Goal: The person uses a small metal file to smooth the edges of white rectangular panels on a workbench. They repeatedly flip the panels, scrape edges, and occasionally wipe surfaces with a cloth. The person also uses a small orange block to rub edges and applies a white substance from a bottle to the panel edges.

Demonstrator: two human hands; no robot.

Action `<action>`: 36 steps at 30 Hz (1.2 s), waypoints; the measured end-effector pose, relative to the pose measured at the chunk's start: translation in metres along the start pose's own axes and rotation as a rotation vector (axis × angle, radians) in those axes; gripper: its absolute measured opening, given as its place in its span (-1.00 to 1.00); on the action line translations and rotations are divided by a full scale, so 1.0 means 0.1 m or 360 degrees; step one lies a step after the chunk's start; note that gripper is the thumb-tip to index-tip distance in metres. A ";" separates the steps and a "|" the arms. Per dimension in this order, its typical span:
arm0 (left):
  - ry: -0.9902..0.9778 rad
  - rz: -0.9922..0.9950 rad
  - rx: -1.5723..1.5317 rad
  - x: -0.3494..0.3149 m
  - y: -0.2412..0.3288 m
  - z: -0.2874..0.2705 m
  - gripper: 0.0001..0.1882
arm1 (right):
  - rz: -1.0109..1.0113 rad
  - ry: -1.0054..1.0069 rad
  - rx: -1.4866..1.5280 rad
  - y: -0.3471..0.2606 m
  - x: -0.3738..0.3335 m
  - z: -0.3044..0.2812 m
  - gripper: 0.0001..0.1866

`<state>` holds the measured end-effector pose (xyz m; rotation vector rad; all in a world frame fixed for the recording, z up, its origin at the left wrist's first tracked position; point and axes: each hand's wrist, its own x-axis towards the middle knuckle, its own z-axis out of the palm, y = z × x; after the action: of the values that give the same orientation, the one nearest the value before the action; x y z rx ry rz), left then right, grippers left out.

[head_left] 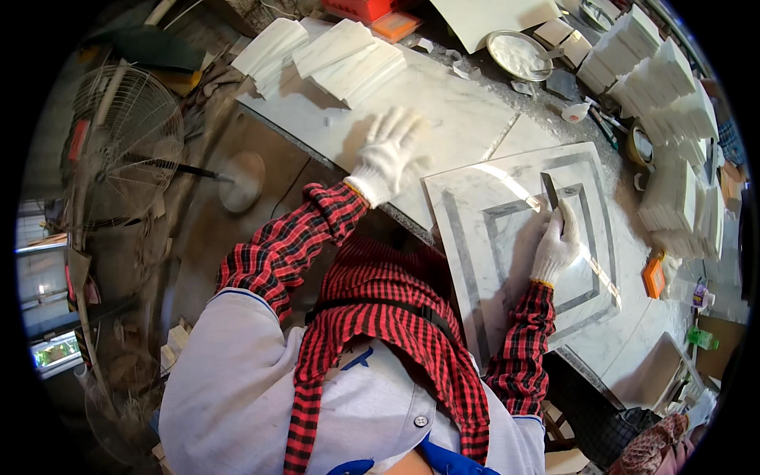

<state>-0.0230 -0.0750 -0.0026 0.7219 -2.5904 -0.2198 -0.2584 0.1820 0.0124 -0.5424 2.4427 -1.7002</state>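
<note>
Stone board: I saw the white board with gray square rings (511,253) right of the middle of the frame, lying on the table (467,119), with its lower corner poking out past the table's edge.
Weight and feel: It looked like stone, so I guessed it was heavy, stiff and hard, and smooth enough to slip. I thought its thin edges and corners could chip or crack.
Where to hold: I would have picked two far-apart edges, with a hand under the part that stuck out.
Right hand: The gloved right hand (558,241) was over the board, its fingers wrapped around a thin dark blade (549,190).
Left hand: The gloved left hand (388,154) had spread fingers and held nothing. I could not tell if it touched the table.
Labels: A bottle (700,294) at the right of the frame had a purple label, too small for me to read.
</note>
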 end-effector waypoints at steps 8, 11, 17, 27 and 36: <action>-0.0602 0.0853 -0.0133 -0.06 0.35 -0.05 -0.21 | 0.0085 -0.0220 -0.0716 -0.24 0.06 -0.03 -0.62; -0.0584 0.0745 -0.0061 0.10 0.12 -0.01 -0.19 | 0.0122 -0.0331 -0.0574 -0.22 -0.07 -0.07 -0.63; -0.0669 0.0764 -0.0362 0.30 -0.11 -0.16 -0.17 | 0.0647 -0.0346 0.0069 -0.62 -0.54 0.13 -0.63; -0.0716 0.0887 -0.0465 0.62 -0.30 -0.17 -0.09 | 0.0675 -0.0384 0.0048 -0.86 -0.87 0.54 -0.70; -0.0879 0.1070 -0.0606 0.67 -0.14 -0.23 -0.06 | 0.0121 -0.0430 -0.0524 -0.87 -1.17 0.77 -0.67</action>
<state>-0.0582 -0.1231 0.0387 -0.4109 -2.9820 -0.7460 -0.1080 0.1287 0.0520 -0.6555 2.5127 -1.1169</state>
